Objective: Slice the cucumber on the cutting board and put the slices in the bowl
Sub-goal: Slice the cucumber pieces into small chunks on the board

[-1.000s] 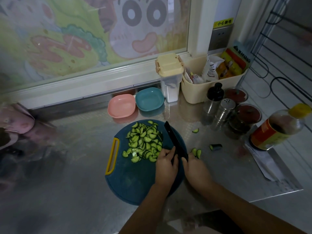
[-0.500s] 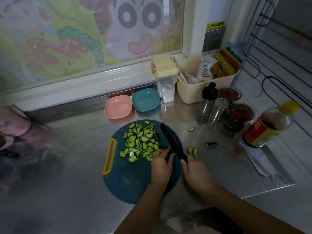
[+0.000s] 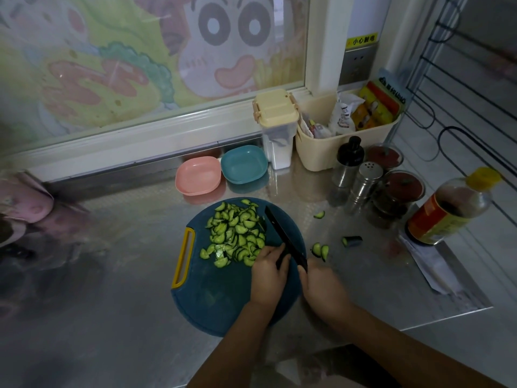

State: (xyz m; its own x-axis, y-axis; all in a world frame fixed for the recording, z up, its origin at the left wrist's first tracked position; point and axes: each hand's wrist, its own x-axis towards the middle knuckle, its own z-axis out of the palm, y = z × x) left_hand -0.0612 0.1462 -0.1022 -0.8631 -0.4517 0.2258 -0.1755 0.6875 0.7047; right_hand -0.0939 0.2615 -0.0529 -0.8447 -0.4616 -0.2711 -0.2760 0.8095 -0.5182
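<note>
The round blue cutting board [image 3: 212, 298] lies on the steel tabletop [image 3: 112, 275], its yellow handle at the board's 9 o'clock edge. A heap of half-moon cucumber slices [image 3: 237, 233] covers the board from its centre up to 12 o'clock.

The right hand [image 3: 321, 287] is at the board's 3 o'clock edge, wrapped around the handle of a black knife [image 3: 282, 236]. The blade runs toward 11 o'clock along the right side of the heap. The left hand [image 3: 267, 278] sits just left of the blade with its fingers curled down beside the nearest slices. Something dark shows at its fingertips against the blade, but I cannot tell whether it grips anything.

Off the board at 3 o'clock, a pair of stray slices [image 3: 320, 250] lies on the tabletop, with a dark cucumber end [image 3: 352, 241] farther out the same way. One more loose slice [image 3: 319, 214] sits toward 2 o'clock.

Beyond the board at 12 o'clock stand a pink bowl [image 3: 197, 176] and a teal bowl [image 3: 243, 163], side by side and just touching, and no cucumber shows in either.
</note>
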